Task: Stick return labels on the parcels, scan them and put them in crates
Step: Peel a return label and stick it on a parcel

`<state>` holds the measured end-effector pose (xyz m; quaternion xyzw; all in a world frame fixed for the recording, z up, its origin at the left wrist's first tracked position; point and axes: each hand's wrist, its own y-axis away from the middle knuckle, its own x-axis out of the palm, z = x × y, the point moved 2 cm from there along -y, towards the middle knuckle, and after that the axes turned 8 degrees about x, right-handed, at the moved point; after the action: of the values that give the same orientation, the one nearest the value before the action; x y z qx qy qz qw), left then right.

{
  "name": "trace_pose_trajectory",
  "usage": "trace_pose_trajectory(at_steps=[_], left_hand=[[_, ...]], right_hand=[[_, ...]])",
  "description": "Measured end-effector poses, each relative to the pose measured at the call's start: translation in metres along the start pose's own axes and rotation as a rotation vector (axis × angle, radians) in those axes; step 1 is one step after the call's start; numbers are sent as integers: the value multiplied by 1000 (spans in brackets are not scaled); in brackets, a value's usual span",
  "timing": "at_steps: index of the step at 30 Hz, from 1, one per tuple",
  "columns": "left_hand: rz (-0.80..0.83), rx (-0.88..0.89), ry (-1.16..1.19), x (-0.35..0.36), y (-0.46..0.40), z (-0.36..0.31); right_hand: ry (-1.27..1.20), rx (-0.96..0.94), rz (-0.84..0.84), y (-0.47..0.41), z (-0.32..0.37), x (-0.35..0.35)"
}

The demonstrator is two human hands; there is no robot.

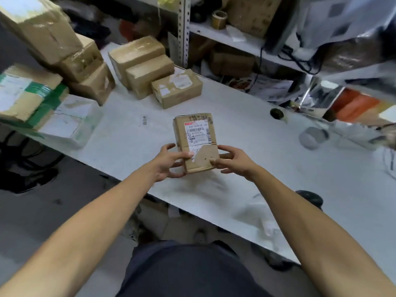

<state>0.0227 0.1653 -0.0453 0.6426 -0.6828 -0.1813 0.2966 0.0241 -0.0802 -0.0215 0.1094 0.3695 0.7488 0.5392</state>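
A pale desk [246,146] runs across the view, with a metal shelf rack [235,37] behind it holding boxes, cables and a roll of brown tape [219,19]. On the far left of the desk stands a pile of large taped cardboard boxes [53,39], at least three, and nearer the edge two flatter parcels, one bound with green tape [27,93] and one wrapped in white paper [68,121]. Behind the middle of the desk sit three brown boxes [150,67] in a row stepping down in size, the smallest [176,88] bearing torn white labels. One small brown parcel [196,142] is held just above the middle of the desk, between both hands, its face up and carrying one white barcode label [196,132] whose lower part is torn away. The left hand [169,161] grips the parcel's left edge, thumb on top, fingers curled beneath. The right hand [233,159] grips the right edge in the same way, thumb laid on the front. Both forearms reach forward, bare. A small barcode strip [144,120] lies alone on the desk, left of the parcel.
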Motion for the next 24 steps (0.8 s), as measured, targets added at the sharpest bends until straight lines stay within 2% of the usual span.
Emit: trace_pose_trajectory(at_steps=[3,5,8,11,14,17,24], left_hand=[[92,14,-73,56,-6,8],[121,38,-119,89,-8,12],[115,66,-186,129,-8,23],[94,61,-242,153,-5,35],[105,40,-270,166,-1,42],[108,31,-292,168,2,44],[28,66,-305,148,5,30]], right_hand=[[256,-71,-400,46,-45,-47],[339,-77,-668,75,-87,-80],[376,111,-881,111,-156,-116],[261,348,-884,134,-198,-124],[94,445,-867,135,-219,-125],[164,587,-799,132,-228,-130],[-125,532,-523,117,-194,-145]])
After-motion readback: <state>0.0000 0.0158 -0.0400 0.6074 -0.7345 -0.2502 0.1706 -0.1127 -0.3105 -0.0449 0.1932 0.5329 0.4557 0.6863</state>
